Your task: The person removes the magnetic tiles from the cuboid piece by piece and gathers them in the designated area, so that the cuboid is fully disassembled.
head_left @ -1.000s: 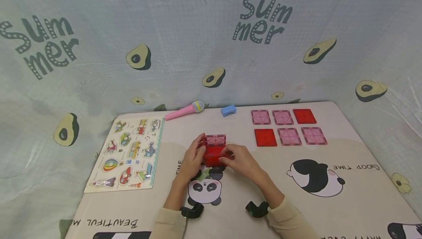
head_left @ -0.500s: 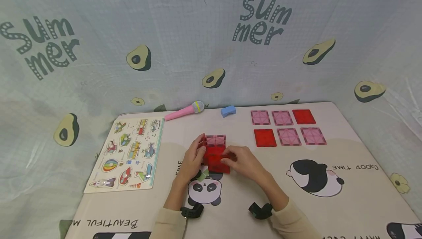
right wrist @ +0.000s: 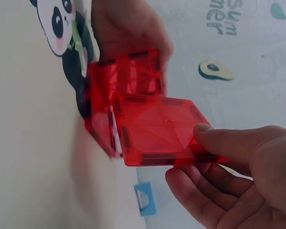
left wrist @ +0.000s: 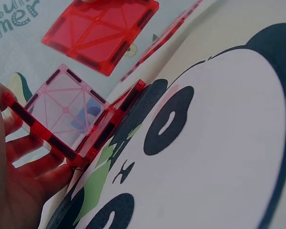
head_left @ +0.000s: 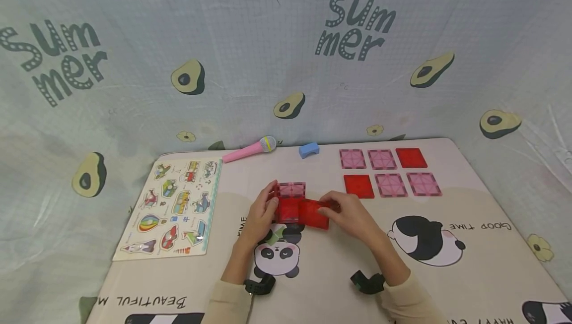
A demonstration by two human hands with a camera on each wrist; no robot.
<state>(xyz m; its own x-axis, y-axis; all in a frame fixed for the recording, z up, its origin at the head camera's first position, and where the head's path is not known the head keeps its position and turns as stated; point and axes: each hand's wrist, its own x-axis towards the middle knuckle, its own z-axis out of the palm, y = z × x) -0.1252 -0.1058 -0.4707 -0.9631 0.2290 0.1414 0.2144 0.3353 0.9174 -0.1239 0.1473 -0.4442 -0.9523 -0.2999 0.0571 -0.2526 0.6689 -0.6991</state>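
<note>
A red square tile [head_left: 314, 214] [left wrist: 102, 34] [right wrist: 155, 126] is pinched between the thumb and fingers of my right hand [head_left: 350, 215] [right wrist: 248, 167]. It is tilted, just right of a small structure of joined tiles. That structure has a pink tile [head_left: 292, 190] [left wrist: 64, 109] upright at the back, a red tile standing at its left and red at the bottom [head_left: 289, 211]. My left hand [head_left: 260, 216] [left wrist: 26, 176] holds the left tile, with fingers behind its outer face and thumb at its near edge.
Several pink [head_left: 391, 185] and red [head_left: 359, 186] tiles lie in two rows at the right. A blue block [head_left: 309, 150] [right wrist: 146, 199] and a pink microphone [head_left: 243, 153] lie at the back. A picture puzzle board [head_left: 167, 210] is at the left.
My right hand has moved to the right with the red tile, away from the front of the structure. My left hand has stayed at the structure's left side.
</note>
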